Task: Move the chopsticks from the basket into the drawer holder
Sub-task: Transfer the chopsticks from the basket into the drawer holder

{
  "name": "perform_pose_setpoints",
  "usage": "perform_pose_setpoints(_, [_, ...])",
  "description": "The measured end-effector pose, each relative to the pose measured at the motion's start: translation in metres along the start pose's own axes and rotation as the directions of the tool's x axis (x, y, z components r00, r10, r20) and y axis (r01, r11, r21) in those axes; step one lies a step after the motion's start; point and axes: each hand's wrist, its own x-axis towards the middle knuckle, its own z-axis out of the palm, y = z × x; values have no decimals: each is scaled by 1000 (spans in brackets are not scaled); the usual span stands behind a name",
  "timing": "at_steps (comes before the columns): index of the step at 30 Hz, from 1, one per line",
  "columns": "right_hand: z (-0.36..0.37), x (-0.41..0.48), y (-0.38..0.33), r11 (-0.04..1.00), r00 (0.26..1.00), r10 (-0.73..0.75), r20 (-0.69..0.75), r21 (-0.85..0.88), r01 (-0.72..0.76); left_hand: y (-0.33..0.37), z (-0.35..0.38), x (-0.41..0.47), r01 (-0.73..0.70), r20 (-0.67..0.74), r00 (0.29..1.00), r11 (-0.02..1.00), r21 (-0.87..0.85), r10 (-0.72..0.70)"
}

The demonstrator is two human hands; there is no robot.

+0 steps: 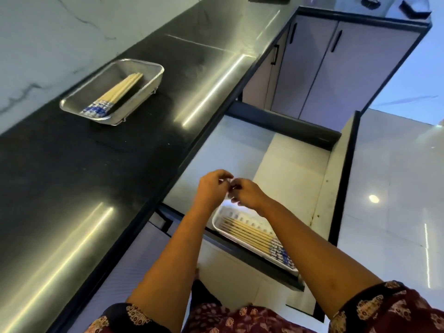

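Chopsticks (115, 93) wait in the basket (157, 68), a tight bundle with the blue-patterned ends toward me and the plain tips pointing away and to the right, the long axis running along the basket's length. The basket sits on the dark bench (72, 183).

Down and to the right of the basket, past the bench edge, the drawer (293, 164) stands open. At the end farthest from the basket, the holder (216, 222) carries a flat row (247, 231) of chopsticks, angled across the line of the basket bundle.

My left hand (211, 188) and right hand (248, 193) meet over the drawer, well apart from the basket and just beyond the holder. Their fingers (222, 175) are curled, tips touching one another. Something pale shows between them, but I cannot tell whether either hand pinches anything.

The left hand is on the basket side. I judge that it has the shorter reach, up and to the left, and that the bundle would need turning to match the row.
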Motion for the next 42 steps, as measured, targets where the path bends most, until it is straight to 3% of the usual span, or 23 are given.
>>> perform_pose_setpoints(7, [29,28,-119,971,980,-199,-10,132,199,2,-117,30,45,-274,953,953,-298,-130])
perform_pose_setpoints(12, [57,51,-207,946,955,-288,69,176,273,-22,-194,64,32,-432,876,919,-393,-215])
perform_pose_setpoints(17, [93,97,-273,935,952,-295,79,230,270,-48,-256,92,22,-499,824,896,-444,-268])
perform_pose_setpoints(22, [132,145,-317,913,969,-233,78,361,191,-83,-299,123,64,-516,820,936,-345,-246])
perform_pose_setpoints(26, [157,177,-327,878,990,-124,66,473,78,-104,-319,146,131,-451,870,975,-180,-200])
perform_pose_setpoints(30, [175,201,-331,866,998,-48,43,499,21,-124,-326,169,223,-394,894,974,-28,-215])
perform_pose_setpoints(37, [194,246,-340,873,989,120,-86,484,-64,-133,-327,189,282,-326,917,953,115,-232])
perform_pose_setpoints(42, [196,266,-337,857,975,196,-103,501,-119,-138,-325,198,323,-286,922,925,199,-260])
